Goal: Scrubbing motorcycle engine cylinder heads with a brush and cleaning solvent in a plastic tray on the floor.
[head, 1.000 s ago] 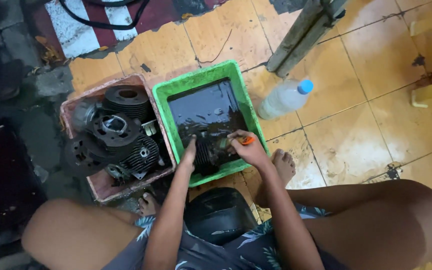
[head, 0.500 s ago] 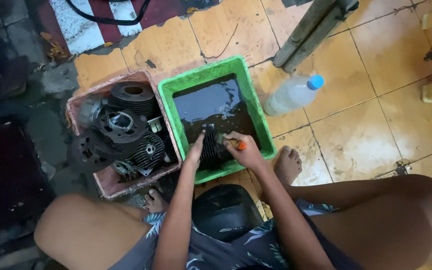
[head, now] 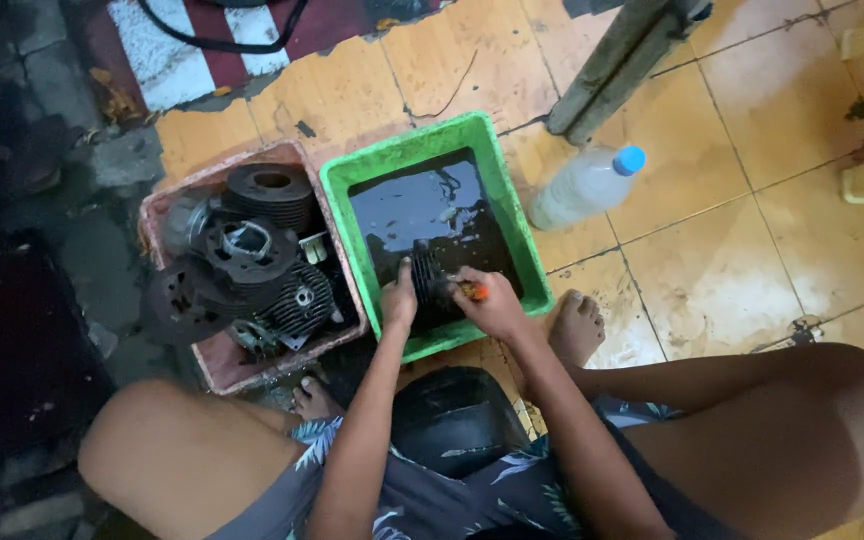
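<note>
**A:** Head view first: what do you have in the middle?

**B:** From my remote seat I see a dark finned metal engine part (head: 430,278) standing in the near end of a green rectangular plastic tub (head: 512,215), half sunk in black oily liquid (head: 417,205). The left hand (head: 398,300) is clasped over the part's left side, fingers closed on it to steady it. The right hand (head: 492,304) is closed around a small orange-handled tool (head: 474,291) (probably a brush, though its working end is hidden) pressed against the part's right side.

**A:** So which step is that?

**B:** I judge it to be the scrubbing of that part in the bath. I'd say the next move calls for turning the piece in the left hand so an unreached face meets the tool, keeping it low over the liquid to avoid splashing.

**A:** And around it?

**B:** Touching the tub's left wall is a pink plastic crate (head: 214,366) piled with more finned cylinders and greasy engine pieces (head: 252,260). To the right of the tub, a clear plastic bottle with a blue cap (head: 584,187) lies on the yellow tiled floor (head: 732,260), near a grey post (head: 620,62). The person sits low with knees apart, one bare foot (head: 574,326) just beside the tub's near right corner.
</note>
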